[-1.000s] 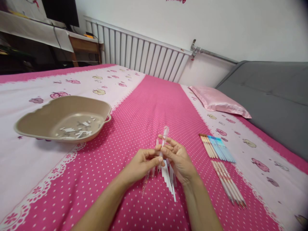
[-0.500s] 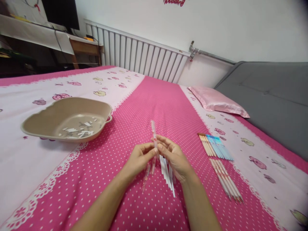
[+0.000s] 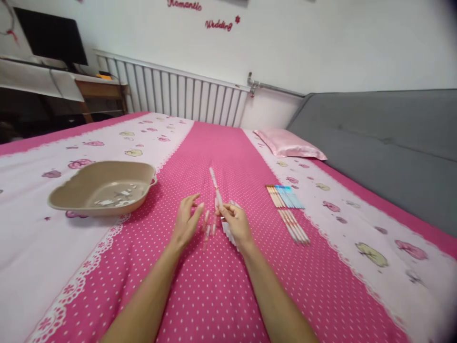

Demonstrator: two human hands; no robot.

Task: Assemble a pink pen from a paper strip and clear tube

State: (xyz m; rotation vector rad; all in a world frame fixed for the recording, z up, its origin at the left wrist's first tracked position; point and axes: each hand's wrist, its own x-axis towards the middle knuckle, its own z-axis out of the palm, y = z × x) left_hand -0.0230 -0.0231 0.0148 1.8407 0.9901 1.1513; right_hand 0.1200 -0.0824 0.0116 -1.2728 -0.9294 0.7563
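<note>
My right hand pinches a slim pink-and-white pen, which points up and away from me. My left hand is off to its left with fingers apart and nothing in it. Between the hands, a few small pink patterned pen pieces lie on the bedspread. Partly hidden under my right hand are several thin white sticks. To the right lie rows of finished-looking pens: orange-brown ones, light blue ones and pink-and-white ones.
A beige plastic basin with small white and grey scraps stands at the left on the pink dotted bedspread. A pink pillow lies at the back right against the grey headboard. A radiator lines the wall.
My left hand has let go of the pen and moved away to the left, its fingers opening. My right hand keeps hold of the pen. The view has turned slightly right and up.
</note>
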